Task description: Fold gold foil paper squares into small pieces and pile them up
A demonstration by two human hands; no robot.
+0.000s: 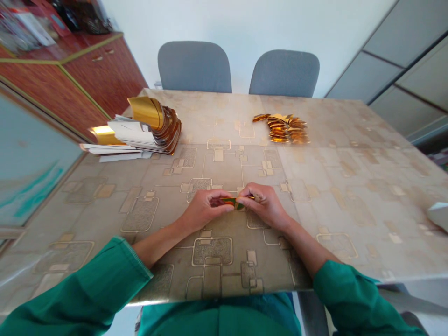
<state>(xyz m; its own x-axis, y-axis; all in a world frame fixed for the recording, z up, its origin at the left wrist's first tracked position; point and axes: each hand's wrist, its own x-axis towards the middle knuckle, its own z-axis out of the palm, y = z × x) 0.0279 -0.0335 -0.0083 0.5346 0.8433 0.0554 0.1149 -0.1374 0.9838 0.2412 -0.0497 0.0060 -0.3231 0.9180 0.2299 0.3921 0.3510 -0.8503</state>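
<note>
Between my hands, over the near middle of the table, is a small folded piece of shiny gold paper (229,200). My left hand (206,205) pinches its left end between thumb and fingers. On its right end, the thumb and fingers of my right hand (262,201) are closed. Much of the paper is hidden behind the fingers. A pile of small folded gold paper pieces (285,128) lies farther back, right of centre. At the back left sits a stack of gold and white paper sheets (147,123), curled and leaning over one another.
A patterned beige tablecloth (217,168) covers the table. Two grey chairs (194,66) stand at its far side. A reddish wooden cabinet (101,74) with items on top is at the back left. A pale object (438,214) rests at the right edge.
</note>
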